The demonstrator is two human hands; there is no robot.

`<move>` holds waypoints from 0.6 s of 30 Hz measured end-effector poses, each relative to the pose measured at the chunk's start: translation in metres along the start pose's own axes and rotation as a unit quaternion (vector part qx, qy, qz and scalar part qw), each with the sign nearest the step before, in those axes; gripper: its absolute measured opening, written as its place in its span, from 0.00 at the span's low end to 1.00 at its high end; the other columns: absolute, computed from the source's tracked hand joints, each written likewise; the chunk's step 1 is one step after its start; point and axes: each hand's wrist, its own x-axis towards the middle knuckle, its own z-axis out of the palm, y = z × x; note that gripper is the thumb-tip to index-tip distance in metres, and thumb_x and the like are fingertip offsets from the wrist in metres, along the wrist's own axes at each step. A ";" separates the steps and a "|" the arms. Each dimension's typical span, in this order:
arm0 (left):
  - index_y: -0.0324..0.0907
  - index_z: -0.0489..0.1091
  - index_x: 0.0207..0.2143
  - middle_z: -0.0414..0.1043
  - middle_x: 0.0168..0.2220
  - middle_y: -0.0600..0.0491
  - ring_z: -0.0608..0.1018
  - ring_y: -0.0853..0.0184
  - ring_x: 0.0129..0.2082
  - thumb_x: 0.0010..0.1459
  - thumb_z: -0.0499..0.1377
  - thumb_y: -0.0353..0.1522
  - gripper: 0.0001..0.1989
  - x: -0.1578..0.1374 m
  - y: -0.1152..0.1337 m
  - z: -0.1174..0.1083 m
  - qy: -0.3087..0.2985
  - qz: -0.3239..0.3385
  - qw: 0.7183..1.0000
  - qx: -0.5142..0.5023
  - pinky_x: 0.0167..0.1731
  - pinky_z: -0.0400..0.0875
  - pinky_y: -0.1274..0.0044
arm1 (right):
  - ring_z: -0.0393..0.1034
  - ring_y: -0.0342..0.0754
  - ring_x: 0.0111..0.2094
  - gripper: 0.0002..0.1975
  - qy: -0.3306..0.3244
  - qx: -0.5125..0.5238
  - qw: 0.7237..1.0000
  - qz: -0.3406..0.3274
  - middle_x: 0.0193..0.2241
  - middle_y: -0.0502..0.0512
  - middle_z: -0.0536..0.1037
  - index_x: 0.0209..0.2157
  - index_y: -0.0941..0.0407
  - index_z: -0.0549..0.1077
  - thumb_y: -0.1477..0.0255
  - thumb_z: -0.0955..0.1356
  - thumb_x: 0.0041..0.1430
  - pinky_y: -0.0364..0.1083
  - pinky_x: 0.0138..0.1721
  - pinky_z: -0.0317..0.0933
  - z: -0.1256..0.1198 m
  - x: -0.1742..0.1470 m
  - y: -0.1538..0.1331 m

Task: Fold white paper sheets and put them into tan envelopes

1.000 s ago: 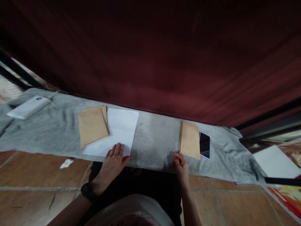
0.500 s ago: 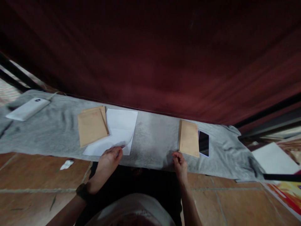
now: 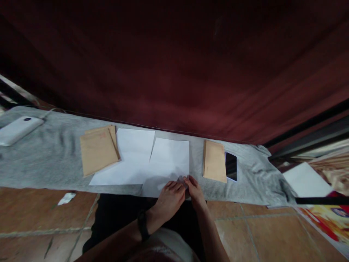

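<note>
A sheet (image 3: 171, 156) has been shifted to the right of the paper (image 3: 136, 145), overlapping it. Its near corner is apparently pinched by the right hand (image 3: 195, 191); whether the left hand (image 3: 169, 198) is clenched cannot be told. Separation looks done; no folding is seen yet.

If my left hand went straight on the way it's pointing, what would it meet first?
Your right hand, most likely: it sits just past the left hand, at the near right corner of the right-hand white sheet. Whether paper comes between is unclear.
</note>
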 end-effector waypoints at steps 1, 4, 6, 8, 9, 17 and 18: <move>0.44 0.74 0.40 0.79 0.40 0.48 0.80 0.60 0.43 0.65 0.54 0.27 0.10 -0.001 0.001 0.001 -0.012 0.002 1.000 -0.012 0.49 0.73 0.65 | 0.74 0.49 0.27 0.12 -0.005 -0.010 1.000 -0.008 0.24 0.51 0.81 0.28 0.55 0.80 0.61 0.75 0.44 0.44 0.29 0.69 -0.002 0.003 0.001; 0.44 0.74 0.45 0.79 0.47 0.48 0.79 0.58 0.48 0.66 0.57 0.33 0.08 -0.006 -0.008 0.003 -0.012 -0.002 0.999 -0.035 0.51 0.73 0.64 | 0.70 0.47 0.25 0.09 -0.011 -0.044 0.999 -0.024 0.21 0.49 0.78 0.27 0.55 0.79 0.64 0.74 0.45 0.43 0.28 0.67 -0.013 0.012 0.003; 0.44 0.74 0.48 0.77 0.53 0.47 0.77 0.56 0.53 0.66 0.57 0.35 0.11 -0.011 -0.025 0.003 0.012 -0.013 1.000 -0.024 0.54 0.71 0.62 | 0.70 0.47 0.26 0.08 0.000 -0.063 0.997 -0.037 0.22 0.49 0.78 0.28 0.56 0.79 0.66 0.73 0.45 0.43 0.29 0.66 -0.020 0.018 0.003; 0.44 0.74 0.51 0.75 0.56 0.46 0.75 0.55 0.57 0.66 0.55 0.34 0.13 -0.016 -0.046 0.003 0.033 -0.041 0.999 0.006 0.57 0.70 0.61 | 0.71 0.47 0.27 0.08 0.007 -0.080 0.996 -0.049 0.25 0.49 0.79 0.30 0.56 0.79 0.67 0.73 0.46 0.44 0.31 0.67 -0.023 0.023 0.001; 0.45 0.73 0.52 0.74 0.58 0.46 0.75 0.56 0.58 0.66 0.55 0.33 0.14 -0.018 -0.057 0.003 0.038 -0.056 0.998 0.018 0.58 0.69 0.61 | 0.71 0.48 0.28 0.08 0.010 -0.089 0.994 -0.054 0.26 0.49 0.80 0.31 0.55 0.79 0.68 0.72 0.46 0.44 0.33 0.67 -0.024 0.026 0.000; 0.41 0.69 0.59 0.67 0.64 0.44 0.70 0.57 0.63 0.68 0.50 0.31 0.20 -0.029 -0.089 0.011 0.021 -0.052 0.997 0.054 0.63 0.66 0.61 | 0.76 0.56 0.40 0.18 0.059 -0.214 0.967 -0.122 0.35 0.55 0.82 0.46 0.52 0.77 0.69 0.72 0.51 0.48 0.43 0.70 -0.016 0.029 -0.003; 0.41 0.68 0.61 0.67 0.65 0.44 0.69 0.57 0.64 0.69 0.49 0.31 0.21 -0.029 -0.089 0.013 0.026 -0.043 0.997 0.064 0.63 0.65 0.61 | 0.77 0.56 0.41 0.20 0.062 -0.237 0.959 -0.140 0.36 0.57 0.82 0.49 0.54 0.75 0.69 0.71 0.53 0.49 0.43 0.71 -0.016 0.027 -0.002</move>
